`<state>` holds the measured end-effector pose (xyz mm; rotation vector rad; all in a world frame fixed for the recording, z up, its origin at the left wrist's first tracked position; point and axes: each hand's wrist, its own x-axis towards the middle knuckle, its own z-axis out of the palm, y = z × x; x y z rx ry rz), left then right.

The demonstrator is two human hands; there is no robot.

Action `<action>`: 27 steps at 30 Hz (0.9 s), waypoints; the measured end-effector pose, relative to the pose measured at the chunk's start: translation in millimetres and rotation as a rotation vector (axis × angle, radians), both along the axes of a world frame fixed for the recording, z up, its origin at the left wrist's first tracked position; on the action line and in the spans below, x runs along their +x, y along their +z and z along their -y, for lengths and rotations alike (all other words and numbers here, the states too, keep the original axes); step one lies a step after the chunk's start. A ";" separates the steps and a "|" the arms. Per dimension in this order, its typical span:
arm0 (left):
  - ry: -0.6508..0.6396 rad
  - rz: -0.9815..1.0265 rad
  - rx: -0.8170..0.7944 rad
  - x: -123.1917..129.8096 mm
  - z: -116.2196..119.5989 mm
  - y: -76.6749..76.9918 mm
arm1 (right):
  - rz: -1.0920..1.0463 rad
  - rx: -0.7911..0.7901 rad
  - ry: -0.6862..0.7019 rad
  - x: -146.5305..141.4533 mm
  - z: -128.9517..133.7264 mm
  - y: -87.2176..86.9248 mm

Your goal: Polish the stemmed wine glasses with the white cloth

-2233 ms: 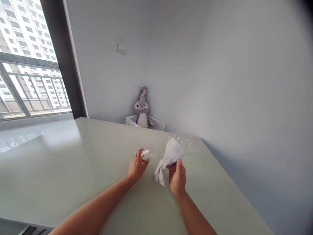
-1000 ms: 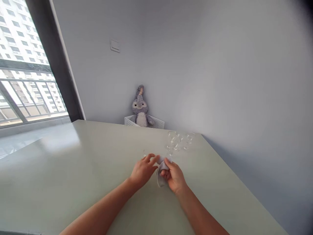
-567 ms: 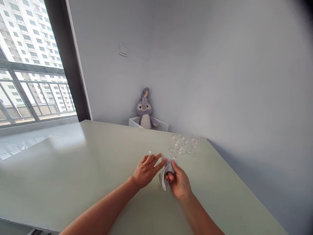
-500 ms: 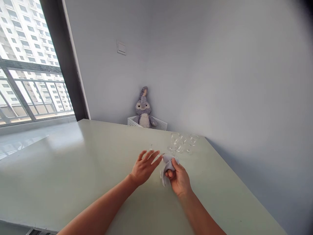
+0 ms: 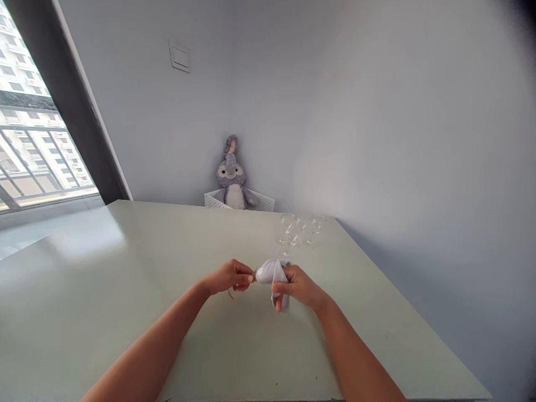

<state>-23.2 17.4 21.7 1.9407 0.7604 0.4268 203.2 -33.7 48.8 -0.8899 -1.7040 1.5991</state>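
Observation:
My left hand [image 5: 231, 276] pinches the stem of a small clear glass [image 5: 263, 274], which lies sideways above the table with its foot towards the left. A pale grey-white cloth [image 5: 278, 274] shows at the glass's bowl, seemingly pushed inside it. Closed on that cloth, my right hand [image 5: 296, 286] sits at the bowl's mouth, and part of the cloth hangs below its fingers. The fingertips inside the folds are hidden. Just beyond my hands, several clear stemmed glasses [image 5: 288, 226] stand upright in a group.
The pale green table [image 5: 167, 245] runs back to a grey wall. Behind its far edge, a purple plush toy [image 5: 234, 192] sits in a white perforated basket [image 5: 264, 202]. A window with a railing is at the left, and a light switch [image 5: 180, 57] is on the wall.
My left hand was spread open and has closed on a glass stem. My right hand has brought the cloth to the bowl. The view has shifted slightly right.

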 end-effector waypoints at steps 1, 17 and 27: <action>-0.086 0.019 -0.113 0.5 0.6 -0.6 | 0.019 0.000 0.066 4.7 1.0 4.1; 0.269 -0.164 0.514 15.1 6.2 -6.2 | -0.104 -0.078 -0.151 -1.8 -13.3 -16.6; 0.347 -0.194 0.648 25.8 12.5 -9.0 | -0.111 -0.093 -0.294 0.1 -23.0 -26.4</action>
